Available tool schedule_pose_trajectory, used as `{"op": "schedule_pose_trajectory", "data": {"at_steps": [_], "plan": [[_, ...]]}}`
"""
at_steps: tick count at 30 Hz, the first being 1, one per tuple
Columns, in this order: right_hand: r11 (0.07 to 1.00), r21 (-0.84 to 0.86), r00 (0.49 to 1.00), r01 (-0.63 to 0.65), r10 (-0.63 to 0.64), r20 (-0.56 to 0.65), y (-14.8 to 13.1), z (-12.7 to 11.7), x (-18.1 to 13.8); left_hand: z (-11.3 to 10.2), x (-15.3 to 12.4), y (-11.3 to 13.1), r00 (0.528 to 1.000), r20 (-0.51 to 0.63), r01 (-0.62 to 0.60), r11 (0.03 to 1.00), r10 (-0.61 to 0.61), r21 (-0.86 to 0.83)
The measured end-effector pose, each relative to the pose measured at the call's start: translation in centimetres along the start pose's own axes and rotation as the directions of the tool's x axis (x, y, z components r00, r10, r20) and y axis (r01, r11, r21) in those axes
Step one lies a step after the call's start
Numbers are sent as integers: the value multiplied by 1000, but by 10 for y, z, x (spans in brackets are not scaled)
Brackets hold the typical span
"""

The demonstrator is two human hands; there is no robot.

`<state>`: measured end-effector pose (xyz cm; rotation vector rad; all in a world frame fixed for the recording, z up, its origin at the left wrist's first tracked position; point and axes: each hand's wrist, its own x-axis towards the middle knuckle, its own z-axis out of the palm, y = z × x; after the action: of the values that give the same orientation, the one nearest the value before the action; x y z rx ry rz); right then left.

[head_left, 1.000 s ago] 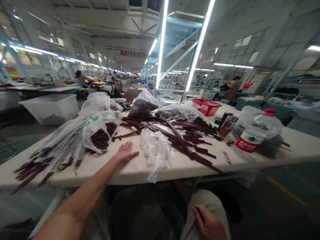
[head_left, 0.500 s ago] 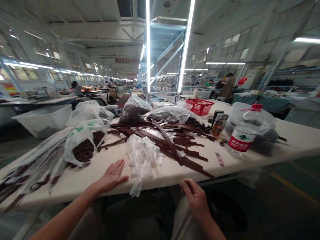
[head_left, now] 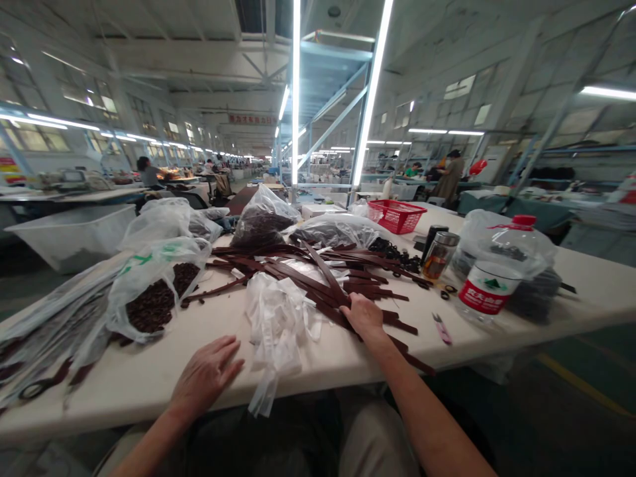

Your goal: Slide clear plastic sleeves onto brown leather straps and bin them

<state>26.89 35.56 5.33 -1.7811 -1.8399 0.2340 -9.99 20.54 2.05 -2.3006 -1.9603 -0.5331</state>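
My left hand (head_left: pixel 207 371) rests on the pale table with nothing in it, palm down, its fingers stretched out and thumb apart. A crumpled bunch of white plastic wrappers (head_left: pixel 278 324) lies just to its right and hangs over the front edge. My right hand (head_left: pixel 365 315) has its fingers curled around the near end of a dark brown strap (head_left: pixel 325 271), at the right side of a loose pile of such straps. The fingertips are partly hidden. Pink-handled thread snips (head_left: pixel 441 328) lie on the table to the right of this hand.
An open plastic bag of small brown pieces (head_left: pixel 156 298) stands left, beside plastic-wrapped straps (head_left: pixel 64 324). Toward the right are a glass tea bottle (head_left: pixel 440 255), a large water jug (head_left: pixel 491 285) and black rings (head_left: pixel 405 255). A red basket (head_left: pixel 397 217) sits farther back.
My right hand has risen from my lap, over the table edge, to the brown straps. My left hand has shifted slightly toward me and stays open. The view has shifted a little.
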Motion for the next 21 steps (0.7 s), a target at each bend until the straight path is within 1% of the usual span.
{"op": "schedule_pose_trajectory", "data": {"at_steps": [4,7,9,11,13,14,15,16,17,18,19,20,21], "plan": [[987,151,998,-63,59,29,0,-2,5,0,-1,2,999,-38,-12,1000,11,-9],[931,344,992,-119,100,73,-5,-13,6,0,-1,1,997,-76,-19,999,16,-45],[846,509,985,-159,102,137,-12,-23,2,1,-1,-1,995,-99,-20,994,9,-104],[719,666,974,-199,73,213,-22,-31,-9,0,-2,-3,992,-123,-7,979,-19,-204],[587,775,963,-234,33,266,-32,-36,-29,-1,-4,2,983,-154,41,931,-103,-363],[535,807,959,-248,17,283,-37,-38,-42,-3,-6,9,973,-158,78,883,-169,-464],[489,832,954,-262,1,300,-42,-38,-57,-5,-8,19,961,-136,121,811,-239,-572],[450,850,948,-274,-19,316,-45,-39,-73,-7,-9,33,952,-75,170,716,-297,-677],[420,862,942,-283,-49,333,-48,-39,-90,-10,-10,50,944,23,227,598,-328,-769],[402,871,934,-282,-92,345,-50,-40,-107,-13,-10,69,937,151,291,461,-315,-839],[408,873,927,-267,-140,349,-51,-41,-125,-15,-8,89,922,289,363,314,-259,-877],[437,868,919,-235,-190,345,-51,-44,-141,-17,-6,109,896,407,435,165,-177,-885],[490,852,912,-186,-237,336,-50,-47,-157,-18,-1,128,868,488,492,27,-90,-870]]}}
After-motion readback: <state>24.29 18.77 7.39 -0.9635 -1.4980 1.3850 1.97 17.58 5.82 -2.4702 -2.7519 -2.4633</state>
